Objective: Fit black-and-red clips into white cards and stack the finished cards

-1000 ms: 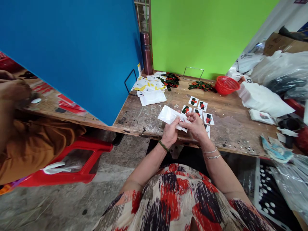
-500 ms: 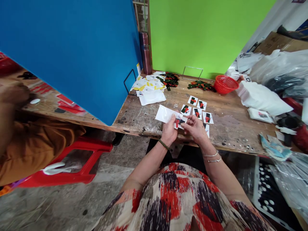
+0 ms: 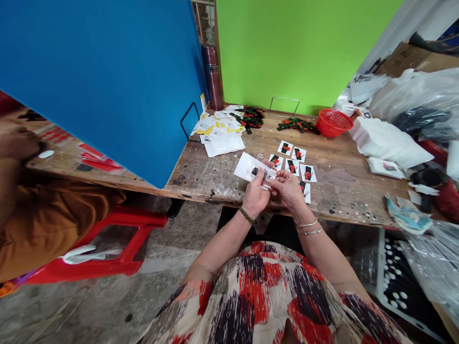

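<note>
My left hand (image 3: pixel 256 197) grips a small white plastic packet (image 3: pixel 245 165) just above the table's front edge, thumb on top. Black and red pieces show at the packet's right end, partly covered by my fingers. My right hand (image 3: pixel 289 189) pinches that same end with closed fingertips. Right beside the hands, several white cards (image 3: pixel 292 166) lie in rows, each bearing a black strip and a red piece. Farther back are two heaps of black and red strips, a left heap (image 3: pixel 253 117) and a right heap (image 3: pixel 297 125).
White and yellow cards (image 3: pixel 218 123) are piled at back left behind white packets (image 3: pixel 225 145). A thermos (image 3: pixel 214 81), blue panel (image 3: pixel 107 86) and green panel (image 3: pixel 301 52) border the table. A red basket (image 3: pixel 334 123) and plastic bags (image 3: pixel 392 143) stand right. Another person's hand (image 3: pixel 17 142) is far left.
The black and red pieces have gone further into the packet, more under my left thumb. My right fingers have closed in on the packet's end. The view has shifted slightly.
</note>
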Available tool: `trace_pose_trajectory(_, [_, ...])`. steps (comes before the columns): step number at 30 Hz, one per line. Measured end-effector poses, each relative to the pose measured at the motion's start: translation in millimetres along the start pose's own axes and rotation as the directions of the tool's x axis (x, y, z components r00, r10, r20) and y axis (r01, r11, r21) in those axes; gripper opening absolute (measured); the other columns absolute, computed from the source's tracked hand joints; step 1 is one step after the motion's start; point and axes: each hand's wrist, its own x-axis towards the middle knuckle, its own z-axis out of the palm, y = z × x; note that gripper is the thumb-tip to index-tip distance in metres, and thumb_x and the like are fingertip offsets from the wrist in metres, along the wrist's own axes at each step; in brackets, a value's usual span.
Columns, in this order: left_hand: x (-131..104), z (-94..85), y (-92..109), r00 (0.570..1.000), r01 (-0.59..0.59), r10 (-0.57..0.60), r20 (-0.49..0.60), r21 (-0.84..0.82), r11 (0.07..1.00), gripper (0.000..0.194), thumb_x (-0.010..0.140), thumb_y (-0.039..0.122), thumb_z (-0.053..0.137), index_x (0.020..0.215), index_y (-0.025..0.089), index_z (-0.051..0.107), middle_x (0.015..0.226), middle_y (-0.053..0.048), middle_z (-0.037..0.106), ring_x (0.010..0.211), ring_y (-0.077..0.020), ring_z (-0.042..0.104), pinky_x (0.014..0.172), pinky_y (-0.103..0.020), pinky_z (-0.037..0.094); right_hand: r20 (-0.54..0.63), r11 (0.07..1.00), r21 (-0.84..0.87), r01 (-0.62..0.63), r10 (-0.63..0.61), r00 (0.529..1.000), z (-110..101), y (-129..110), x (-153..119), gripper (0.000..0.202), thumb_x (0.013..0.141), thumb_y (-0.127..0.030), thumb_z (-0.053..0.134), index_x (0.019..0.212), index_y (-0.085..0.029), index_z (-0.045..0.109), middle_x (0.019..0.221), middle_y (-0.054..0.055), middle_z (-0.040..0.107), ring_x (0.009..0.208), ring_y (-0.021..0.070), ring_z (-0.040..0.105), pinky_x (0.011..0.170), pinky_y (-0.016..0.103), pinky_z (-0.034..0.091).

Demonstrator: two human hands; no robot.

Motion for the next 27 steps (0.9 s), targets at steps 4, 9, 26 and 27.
trace_pose_trajectory(4, [-3,-0.1,-3,1.0,0.024,-0.024,0.007,-0.016,1.0,0.029,0.1,0.027,0.046,0.117,0.021,0.068,0.103,-0.005,0.073,0.103,-0.0158,0.067,0.093,-0.029,0.05,-0.004,1.0,-0.024,0.007,-0.007,1.0,1,1,1,0.053,0.046,-0.035,0.092,0.073,-0.023,0.048,0.047,-0.009,0.053,0.036,0.0077,0.044,0.032,0.018,0.032])
trace_pose_trajectory(9, [-1,-6.4,-5,0.998,0.06,-0.059,0.034,-0.007,0.998,0.031,0.1,0.028,0.045,0.113,0.015,0.07,0.104,-0.008,0.074,0.095,-0.0145,0.068,0.085,-0.025,0.052,0.14,0.999,-0.014,-0.036,0.038,0.989,-7,-4,-1,0.044,0.053,-0.044,0.089,0.074,-0.019,0.06,0.056,-0.005,0.058,0.043,0.0053,0.045,0.037,0.017,0.035])
trace_pose_trajectory(26, [-8,1.2,-7,0.996,0.076,-0.071,0.056,-0.097,0.992,0.033,0.098,0.031,0.051,0.122,0.015,0.066,0.124,-0.011,0.069,0.124,-0.0199,0.06,0.111,-0.035,0.041,0.057,1.0,0.018,-0.019,0.018,0.998,-14,1,2,0.039,0.046,-0.036,0.09,0.073,-0.017,0.068,0.065,-0.001,0.068,0.059,0.0138,0.059,0.057,0.027,0.048])
trace_pose_trajectory(27, [-8,0.2,-7,0.995,0.079,-0.073,0.067,-0.081,0.994,0.032,0.096,0.031,0.055,0.121,0.016,0.067,0.123,-0.01,0.07,0.123,-0.0199,0.06,0.111,-0.035,0.042,0.078,1.0,0.022,-0.013,0.012,0.997,-16,-1,2,0.04,0.045,-0.035,0.09,0.074,-0.017,0.069,0.066,-0.001,0.069,0.061,0.0148,0.06,0.06,0.028,0.049])
